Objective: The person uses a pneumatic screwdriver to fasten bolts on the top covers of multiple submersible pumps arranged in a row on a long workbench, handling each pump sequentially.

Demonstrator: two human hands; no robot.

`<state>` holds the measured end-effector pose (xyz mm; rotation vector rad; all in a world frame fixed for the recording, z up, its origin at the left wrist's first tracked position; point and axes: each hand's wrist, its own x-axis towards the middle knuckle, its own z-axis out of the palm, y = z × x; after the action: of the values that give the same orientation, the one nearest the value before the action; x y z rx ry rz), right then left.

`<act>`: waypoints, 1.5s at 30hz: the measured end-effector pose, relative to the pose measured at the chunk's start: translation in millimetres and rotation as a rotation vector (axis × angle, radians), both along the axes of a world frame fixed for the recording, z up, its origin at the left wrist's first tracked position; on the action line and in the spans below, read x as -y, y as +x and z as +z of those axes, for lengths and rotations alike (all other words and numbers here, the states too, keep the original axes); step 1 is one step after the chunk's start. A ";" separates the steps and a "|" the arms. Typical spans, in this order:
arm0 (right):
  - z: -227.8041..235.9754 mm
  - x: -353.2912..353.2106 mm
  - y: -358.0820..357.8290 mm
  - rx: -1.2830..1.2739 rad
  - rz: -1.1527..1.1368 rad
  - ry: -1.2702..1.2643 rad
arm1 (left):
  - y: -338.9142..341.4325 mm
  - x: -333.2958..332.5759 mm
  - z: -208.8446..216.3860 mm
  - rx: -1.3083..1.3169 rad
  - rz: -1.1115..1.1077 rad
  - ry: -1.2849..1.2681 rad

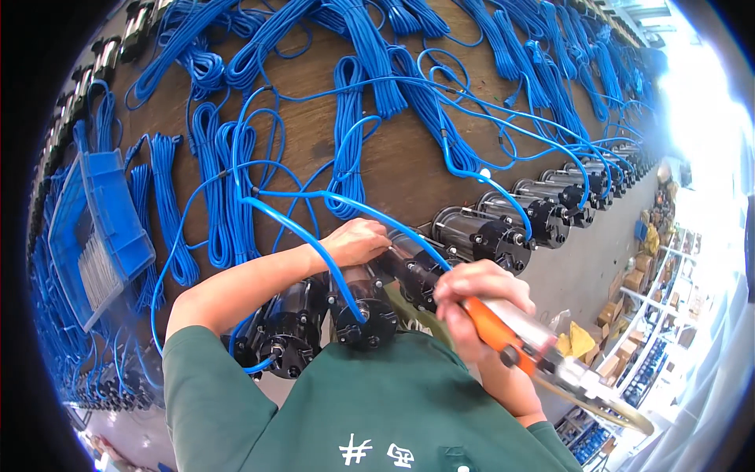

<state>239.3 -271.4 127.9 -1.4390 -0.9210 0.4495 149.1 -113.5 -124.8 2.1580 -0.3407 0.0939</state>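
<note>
At bench edge, right hand (478,295) grips orange driver (503,334), tip toward cylinder (413,263).

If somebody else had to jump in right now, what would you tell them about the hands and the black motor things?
Left hand: resting on top of a black cylinder unit at the bench edge, steadying it.
Right hand: gripping an orange-handled power tool, its tip aimed at that unit's end face.
Things: a row of black cylinder units lies along the edge of the wooden bench, each with a blue cable coiled on the bench. A blue tray sits at the left.
Done or left: cannot tell which units are finished; check each end face.
</note>
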 end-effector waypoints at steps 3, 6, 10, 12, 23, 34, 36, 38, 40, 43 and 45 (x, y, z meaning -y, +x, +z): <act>-22.7 -3.7 11.2 0.148 0.133 -0.006 | -0.8 3.2 -4.5 0.023 -0.001 0.002; -22.2 -6.8 13.4 0.185 0.172 -0.011 | -4.3 3.4 -0.2 0.031 0.026 -0.015; -24.2 -6.5 18.0 0.136 0.248 -0.042 | -2.0 -5.9 23.8 -0.088 -0.041 0.165; -32.8 1.1 20.5 -0.029 0.245 -0.028 | 7.5 -16.9 61.7 -0.311 -0.040 0.353; 13.9 90.1 88.9 -0.233 0.416 0.327 | -93.9 128.9 242.8 -0.214 1.435 0.575; -23.1 100.1 80.0 -0.227 0.614 0.230 | 65.1 290.9 36.9 0.501 1.243 -2.638; -26.4 104.5 73.9 -0.224 0.622 0.232 | 75.5 298.2 25.7 0.667 1.194 -2.676; -24.2 101.6 74.3 -0.188 0.636 0.221 | 76.9 302.1 34.1 0.711 1.196 -2.662; -20.9 100.2 72.2 -0.156 0.643 0.203 | 81.0 304.3 28.7 0.773 1.116 -2.678; -24.2 98.5 68.8 -0.141 0.666 0.197 | 87.8 303.5 18.8 0.792 1.126 -2.635; -26.6 99.0 68.1 -0.142 0.675 0.194 | 92.1 307.9 7.6 0.810 1.120 -2.621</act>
<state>307.4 -370.4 101.3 -0.8808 -1.2890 0.9191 241.2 -421.4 -117.2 -0.6204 0.4920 1.1681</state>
